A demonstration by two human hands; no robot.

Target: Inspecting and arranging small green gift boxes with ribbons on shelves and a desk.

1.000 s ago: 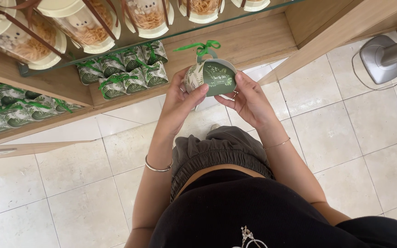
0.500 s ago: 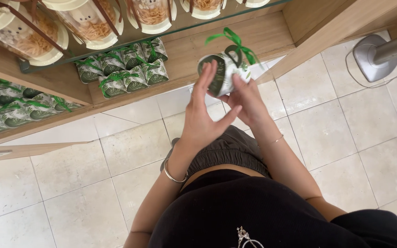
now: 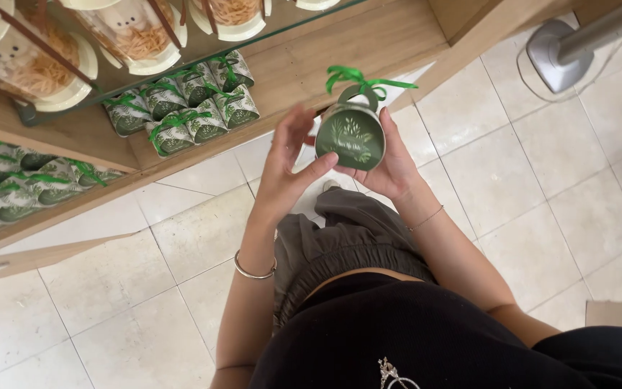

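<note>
From the head camera, your right hand [image 3: 390, 162] cradles a small round green gift box with a pale leaf print and a green ribbon bow [image 3: 352, 130] — its grip is wrapped around the box's right side and back, fingers curled behind it. The box sits tilted up towards you, held in the air above the pale tiled floor [image 3: 512, 180], just in front of the wooden shelf unit [image 3: 304, 68]. Your left hand [image 3: 286, 173] is spread loose, its grip released; the thumb touches the box's lower left edge while the fingers stand apart from it. A thin silver bangle [image 3: 253, 270] circles your left wrist.

On the shelf to the left, well apart from your hands, a cluster of matching green ribboned boxes [image 3: 192, 101] lies together — more of them sit further left. Above, clear jars of pale shredded filling [image 3: 127, 32] stand on a glass shelf.
</note>
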